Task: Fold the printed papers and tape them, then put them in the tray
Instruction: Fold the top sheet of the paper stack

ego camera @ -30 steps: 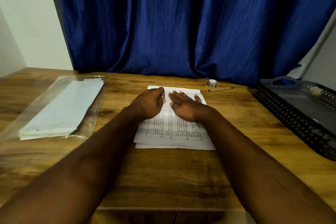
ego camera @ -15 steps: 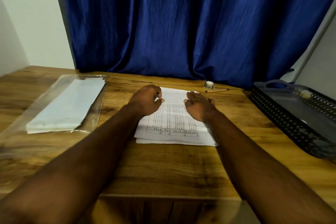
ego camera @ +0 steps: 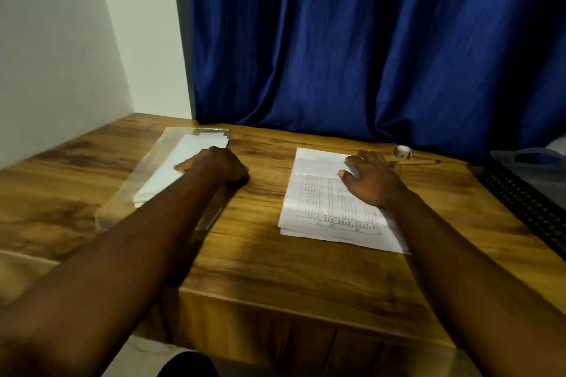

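Note:
A small stack of printed papers point(ego camera: 321, 205) lies on the wooden table point(ego camera: 275, 269), its top sheet creased across the far part. My right hand point(ego camera: 372, 179) rests flat on it with fingers spread. My left hand point(ego camera: 220, 166) is over a clear plastic sleeve point(ego camera: 122, 208) that holds white papers point(ego camera: 199, 145); its thumb lies on them and its fingers are hidden behind the knuckles. A small tape roll point(ego camera: 403, 152) sits past the printed papers. The dark perforated tray point(ego camera: 517, 193) is at the right edge.
A pencil point(ego camera: 419, 162) lies beside the tape roll. A blue curtain point(ego camera: 352, 40) hangs behind the table and a white wall stands at the left. The table's front edge runs just below my forearms.
My left hand left the printed papers and moved left onto the sleeve of white papers. My right hand stayed on the printed papers. The camera turned left.

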